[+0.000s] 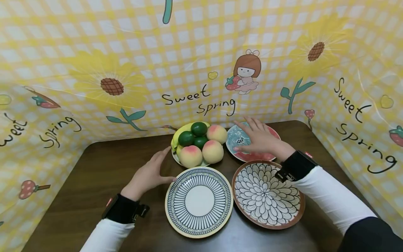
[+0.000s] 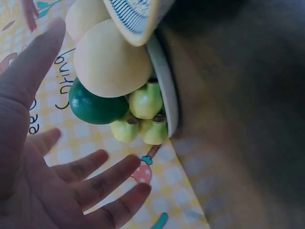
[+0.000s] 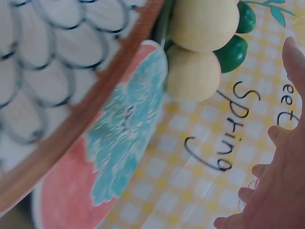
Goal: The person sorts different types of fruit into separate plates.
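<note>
Nearest on the desk [image 1: 94, 168], a striped plate [image 1: 199, 201] and a petal plate [image 1: 267, 194] are seen side by side. The left hand [image 1: 150, 175] is laid open beside the striped plate, with fingers straight, near the fruit plate [image 1: 198, 144]. Farther back, the right hand [image 1: 260, 138] is spread flat over the red plate [image 1: 252, 142]; nothing is gripped.

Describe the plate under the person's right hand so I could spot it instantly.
On the dark wooden table, look to the back right, beside the pile of fruit. The red and teal plate lies there under the right hand. Unlike the two black-and-white patterned plates nearer the person, it is brightly coloured.
</note>
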A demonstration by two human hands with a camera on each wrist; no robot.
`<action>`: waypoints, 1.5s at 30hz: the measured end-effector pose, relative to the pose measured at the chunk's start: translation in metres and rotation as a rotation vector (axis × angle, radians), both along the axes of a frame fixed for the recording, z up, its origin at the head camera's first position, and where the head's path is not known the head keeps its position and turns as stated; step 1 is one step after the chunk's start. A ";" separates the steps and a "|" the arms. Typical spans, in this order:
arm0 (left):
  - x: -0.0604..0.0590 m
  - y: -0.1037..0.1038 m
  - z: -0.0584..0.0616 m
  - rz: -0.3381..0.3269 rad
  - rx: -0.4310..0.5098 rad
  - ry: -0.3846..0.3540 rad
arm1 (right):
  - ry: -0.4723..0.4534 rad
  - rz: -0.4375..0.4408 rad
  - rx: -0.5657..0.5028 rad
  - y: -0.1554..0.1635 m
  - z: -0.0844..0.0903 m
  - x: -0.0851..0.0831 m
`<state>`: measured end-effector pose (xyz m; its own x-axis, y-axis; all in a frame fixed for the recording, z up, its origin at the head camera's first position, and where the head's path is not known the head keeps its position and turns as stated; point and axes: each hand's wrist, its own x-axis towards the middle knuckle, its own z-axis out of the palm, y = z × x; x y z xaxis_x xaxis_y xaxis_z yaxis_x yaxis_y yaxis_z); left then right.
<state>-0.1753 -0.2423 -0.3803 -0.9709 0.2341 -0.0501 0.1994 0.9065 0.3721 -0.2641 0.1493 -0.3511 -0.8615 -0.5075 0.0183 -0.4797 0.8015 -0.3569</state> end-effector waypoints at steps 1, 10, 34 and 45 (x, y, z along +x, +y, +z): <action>0.003 -0.002 -0.003 0.015 0.016 -0.009 | 0.006 0.009 0.000 -0.005 0.002 -0.002; 0.023 -0.011 -0.034 0.085 0.201 -0.185 | 0.005 0.067 -0.027 -0.064 0.020 -0.016; 0.038 -0.005 -0.048 0.006 0.473 -0.475 | 0.198 0.244 0.057 -0.212 -0.021 -0.027; 0.030 -0.007 -0.049 0.008 0.461 -0.533 | 0.197 0.161 0.119 -0.217 -0.024 -0.035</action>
